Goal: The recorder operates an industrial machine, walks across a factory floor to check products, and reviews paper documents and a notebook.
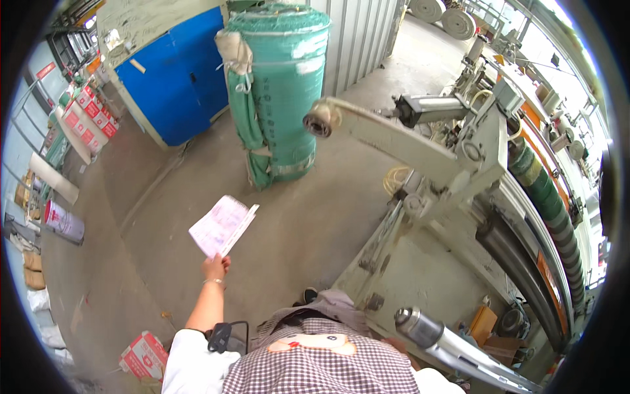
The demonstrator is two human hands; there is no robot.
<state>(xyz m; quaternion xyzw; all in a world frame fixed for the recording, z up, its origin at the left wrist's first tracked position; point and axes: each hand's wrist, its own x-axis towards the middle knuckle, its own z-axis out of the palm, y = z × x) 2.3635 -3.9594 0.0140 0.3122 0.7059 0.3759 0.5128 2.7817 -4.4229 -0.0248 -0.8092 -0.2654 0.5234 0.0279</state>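
Note:
My left hand (216, 267) reaches out ahead and is closed on the near edge of a few pinkish paper sheets (222, 225). The sheets are held over the floor, with a narrow white strip along their right side. A thin bracelet circles the wrist. Of my right hand (398, 345), only a skin-toned sliver shows at the right edge of my checked apron (328, 368). Its fingers are hidden behind the apron, so what it holds, if anything, does not show. Close to it is the metal end of a roller shaft (419, 326).
A large green wrapped roll (289, 98) stands upright ahead, beside a blue-doored cabinet (174, 75). On the right a machine frame with rollers (525, 262) stretches away, its arm (387, 134) jutting out. A bucket (64, 222) and red-white carton (144, 356) are at the left.

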